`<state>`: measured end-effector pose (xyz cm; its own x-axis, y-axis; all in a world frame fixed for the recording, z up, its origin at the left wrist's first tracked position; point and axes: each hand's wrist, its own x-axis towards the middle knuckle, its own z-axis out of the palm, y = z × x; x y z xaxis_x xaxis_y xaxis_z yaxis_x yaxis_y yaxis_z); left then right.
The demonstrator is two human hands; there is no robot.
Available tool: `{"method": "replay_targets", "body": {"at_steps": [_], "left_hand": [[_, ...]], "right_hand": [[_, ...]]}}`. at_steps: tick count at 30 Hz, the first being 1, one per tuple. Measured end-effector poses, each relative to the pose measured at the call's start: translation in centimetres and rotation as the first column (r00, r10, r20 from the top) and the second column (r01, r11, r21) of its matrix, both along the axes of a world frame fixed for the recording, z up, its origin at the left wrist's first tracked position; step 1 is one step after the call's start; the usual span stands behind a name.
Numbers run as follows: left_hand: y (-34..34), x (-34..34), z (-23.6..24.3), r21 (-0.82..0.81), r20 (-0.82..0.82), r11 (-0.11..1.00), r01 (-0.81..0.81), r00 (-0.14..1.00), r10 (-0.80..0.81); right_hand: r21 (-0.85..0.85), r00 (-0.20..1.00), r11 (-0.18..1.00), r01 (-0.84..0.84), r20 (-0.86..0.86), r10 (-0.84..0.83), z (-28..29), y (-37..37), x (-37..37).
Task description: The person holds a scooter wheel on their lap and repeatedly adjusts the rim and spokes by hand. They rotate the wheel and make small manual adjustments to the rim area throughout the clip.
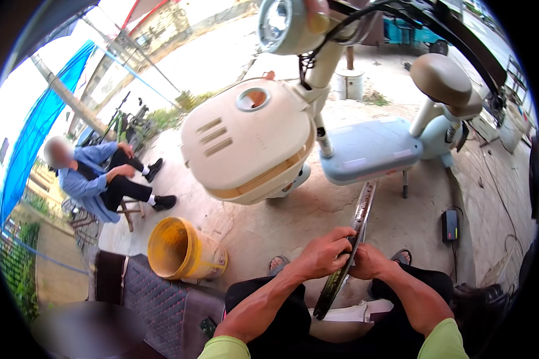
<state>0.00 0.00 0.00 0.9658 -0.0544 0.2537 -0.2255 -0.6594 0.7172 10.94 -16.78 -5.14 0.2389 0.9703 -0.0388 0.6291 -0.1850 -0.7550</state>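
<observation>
Both our left hand (330, 252) and right hand (370, 261) meet at the strip (362, 209) between our knees (426, 281), left fingers gripping it, right ones too hidden to tell, probably paired to steady its slant toward the near edge of the footboard (371, 149).

Pale concrete ground (275, 230)
A yellow bucket (202, 254) and a stool (129, 216) are borne at left, a cream-and-blue scooter (371, 146) ahead, a small black box (450, 226) at right.
</observation>
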Motion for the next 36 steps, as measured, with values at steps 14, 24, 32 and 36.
{"method": "replay_targets", "body": {"at_steps": [14, 24, 32, 36], "left_hand": [[0.8, 0.4, -1.6, -0.459, -0.322, 0.766, -0.450, 0.888, 0.329], [-0.6, 0.4, -2.2, -0.519, -0.386, 0.728, -0.448, 0.883, 0.269], [-1.1, 0.2, -2.5, -0.493, -0.380, 0.766, -0.412, 0.894, 0.236], [-0.9, 0.3, -1.9, -0.471, -0.388, 0.752, -0.461, 0.874, 0.292]], "right_hand": [[-0.009, 0.997, 0.997, 0.072, -0.006, -0.072, 0.5, 0.7, -0.1], [0.002, 0.970, 0.986, 0.166, -0.178, -0.163, 3.7, -0.9, 3.7], [-0.044, 0.804, 0.859, 0.509, -0.331, -0.494, 0.4, -0.2, 3.6], [-0.005, 0.826, 0.871, 0.492, -0.314, -0.468, 0.8, 0.4, 2.8]]}}
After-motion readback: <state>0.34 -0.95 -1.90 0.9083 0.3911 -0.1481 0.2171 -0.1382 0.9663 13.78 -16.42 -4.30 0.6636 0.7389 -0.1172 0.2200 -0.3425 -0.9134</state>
